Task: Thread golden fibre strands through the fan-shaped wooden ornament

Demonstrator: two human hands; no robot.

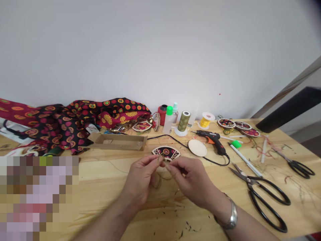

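Note:
Both my hands meet at the middle of the table, fingertips pinched close together. Between them runs a thin olive thread (164, 176) that loops down below the fingers. My left hand (144, 172) pinches the thread from the left, and my right hand (189, 174) pinches it from the right. Just beyond the fingertips is a fan-shaped wooden ornament (166, 151) with cut-out ends and a dark patterned fabric centre. Its lower edge is partly covered by my fingers, so I cannot tell whether the thread is tied to it.
Large black-handled scissors (250, 182) lie open at right, with smaller scissors (298, 167) beyond. A glue gun (213, 140), a pale round disc (197, 148), an olive thread spool (184, 123) and a cardboard box (117, 142) stand behind. Patterned fabric (75, 117) is heaped at left.

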